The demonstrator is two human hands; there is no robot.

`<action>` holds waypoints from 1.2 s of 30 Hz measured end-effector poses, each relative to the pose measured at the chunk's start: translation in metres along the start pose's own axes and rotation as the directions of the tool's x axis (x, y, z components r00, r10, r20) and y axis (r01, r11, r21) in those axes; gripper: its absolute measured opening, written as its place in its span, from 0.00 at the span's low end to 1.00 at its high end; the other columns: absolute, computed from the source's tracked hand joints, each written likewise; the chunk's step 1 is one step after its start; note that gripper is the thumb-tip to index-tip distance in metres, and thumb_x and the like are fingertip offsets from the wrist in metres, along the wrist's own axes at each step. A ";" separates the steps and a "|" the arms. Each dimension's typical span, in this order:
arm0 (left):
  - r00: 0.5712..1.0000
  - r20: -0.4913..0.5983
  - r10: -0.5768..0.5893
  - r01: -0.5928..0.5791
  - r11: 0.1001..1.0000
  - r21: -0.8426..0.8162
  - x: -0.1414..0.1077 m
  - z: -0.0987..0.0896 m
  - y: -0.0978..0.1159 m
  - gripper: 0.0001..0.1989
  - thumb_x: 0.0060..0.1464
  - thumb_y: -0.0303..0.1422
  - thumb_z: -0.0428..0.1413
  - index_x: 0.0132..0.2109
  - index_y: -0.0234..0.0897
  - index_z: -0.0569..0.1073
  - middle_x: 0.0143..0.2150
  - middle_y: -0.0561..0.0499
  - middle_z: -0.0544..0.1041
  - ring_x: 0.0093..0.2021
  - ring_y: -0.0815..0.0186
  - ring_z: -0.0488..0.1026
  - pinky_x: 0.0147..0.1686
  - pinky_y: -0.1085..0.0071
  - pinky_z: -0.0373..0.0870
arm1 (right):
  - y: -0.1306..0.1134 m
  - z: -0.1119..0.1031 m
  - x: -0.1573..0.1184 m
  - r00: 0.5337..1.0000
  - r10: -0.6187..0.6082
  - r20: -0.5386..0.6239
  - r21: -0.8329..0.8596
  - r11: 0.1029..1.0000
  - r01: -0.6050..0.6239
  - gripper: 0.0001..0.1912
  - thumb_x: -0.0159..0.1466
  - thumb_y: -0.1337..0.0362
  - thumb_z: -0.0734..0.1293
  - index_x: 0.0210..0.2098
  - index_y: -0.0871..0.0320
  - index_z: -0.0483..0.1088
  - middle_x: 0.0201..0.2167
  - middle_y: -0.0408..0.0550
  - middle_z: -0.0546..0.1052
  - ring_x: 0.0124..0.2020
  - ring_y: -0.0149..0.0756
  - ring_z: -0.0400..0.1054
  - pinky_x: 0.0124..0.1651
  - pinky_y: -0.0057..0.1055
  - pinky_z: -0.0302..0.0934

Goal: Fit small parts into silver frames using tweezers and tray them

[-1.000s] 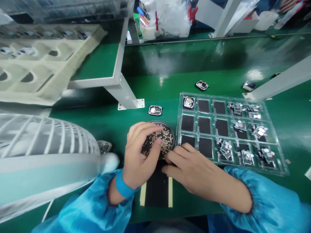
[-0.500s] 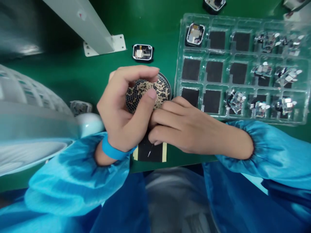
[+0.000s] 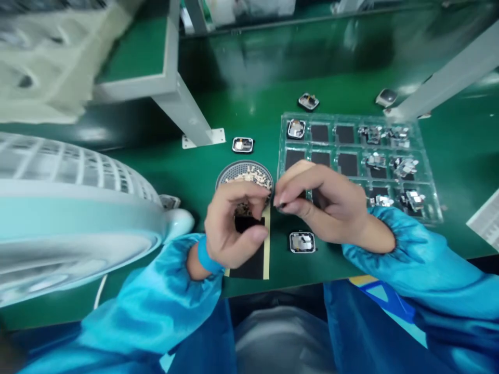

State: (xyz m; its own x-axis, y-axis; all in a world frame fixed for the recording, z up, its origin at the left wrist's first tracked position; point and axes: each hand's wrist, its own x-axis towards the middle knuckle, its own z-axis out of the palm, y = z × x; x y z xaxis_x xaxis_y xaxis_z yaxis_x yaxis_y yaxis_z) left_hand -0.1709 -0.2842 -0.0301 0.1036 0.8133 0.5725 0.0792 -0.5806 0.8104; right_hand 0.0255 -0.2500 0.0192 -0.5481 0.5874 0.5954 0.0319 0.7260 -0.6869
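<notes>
Piece, dark, is pinched in right hand, presumably for control; left hand is parted, nothing visible held; dish lies beyond it, likely for reach.

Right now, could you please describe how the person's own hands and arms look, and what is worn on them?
The left hand and right hand are bare, without gloves. Loose, shiny bright-blue sleeves, wrinkled and gathered at the cuffs, cover the arms. Only the left side has a flat blue wristband.
</notes>
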 end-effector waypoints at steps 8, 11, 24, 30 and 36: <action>0.996 -0.092 -0.012 0.009 0.999 -0.042 -0.004 0.004 0.001 0.09 0.60 0.26 0.61 0.47 0.41 0.76 0.38 0.49 0.79 0.37 0.66 0.78 0.37 0.69 0.76 | 0.000 0.009 -0.009 0.993 0.115 0.003 -0.131 0.985 -0.113 0.07 0.66 0.68 0.67 0.45 0.56 0.72 0.40 0.45 0.78 0.41 0.26 0.73 0.44 0.25 0.71; 0.984 -0.151 -0.099 0.088 0.993 -0.079 -0.002 0.005 0.001 0.05 0.61 0.27 0.61 0.45 0.39 0.76 0.36 0.50 0.79 0.35 0.68 0.78 0.36 0.71 0.76 | -0.002 -0.002 -0.006 0.968 0.250 -0.016 -0.230 0.941 -0.247 0.10 0.64 0.66 0.70 0.46 0.58 0.73 0.40 0.45 0.79 0.37 0.23 0.72 0.38 0.21 0.69; 0.955 -0.192 -0.228 0.220 0.973 -0.065 0.004 0.009 -0.001 0.03 0.62 0.31 0.61 0.43 0.38 0.77 0.36 0.50 0.81 0.38 0.67 0.80 0.41 0.72 0.76 | 0.005 -0.026 0.002 0.824 0.566 -0.021 0.420 0.753 -0.507 0.14 0.64 0.58 0.71 0.44 0.60 0.72 0.34 0.47 0.80 0.22 0.25 0.71 0.20 0.22 0.67; 0.994 -0.085 -0.069 0.089 0.961 0.262 0.016 0.000 -0.001 0.04 0.63 0.30 0.59 0.45 0.41 0.77 0.42 0.51 0.80 0.45 0.66 0.76 0.49 0.67 0.71 | 0.014 -0.017 0.003 0.772 0.613 -0.171 0.403 0.758 -0.513 0.18 0.66 0.51 0.68 0.42 0.61 0.68 0.31 0.46 0.77 0.22 0.27 0.72 0.20 0.22 0.66; 0.969 -0.114 -0.220 0.229 0.625 0.746 0.055 -0.004 -0.005 0.21 0.63 0.35 0.57 0.60 0.34 0.69 0.55 0.40 0.73 0.57 0.51 0.68 0.58 0.54 0.67 | 0.027 -0.021 -0.001 0.762 0.629 -0.155 0.407 0.743 -0.531 0.20 0.67 0.47 0.65 0.39 0.59 0.63 0.33 0.46 0.76 0.22 0.26 0.71 0.20 0.23 0.64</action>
State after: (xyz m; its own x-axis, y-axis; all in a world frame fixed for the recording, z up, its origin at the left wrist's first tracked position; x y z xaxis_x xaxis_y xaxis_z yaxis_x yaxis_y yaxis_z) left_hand -0.1692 -0.2362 -0.0022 -0.0297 0.9200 0.3908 0.8133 -0.2050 0.5445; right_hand 0.0449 -0.2234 0.0091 -0.2676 0.9597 0.0861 -0.0254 0.0823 -0.9963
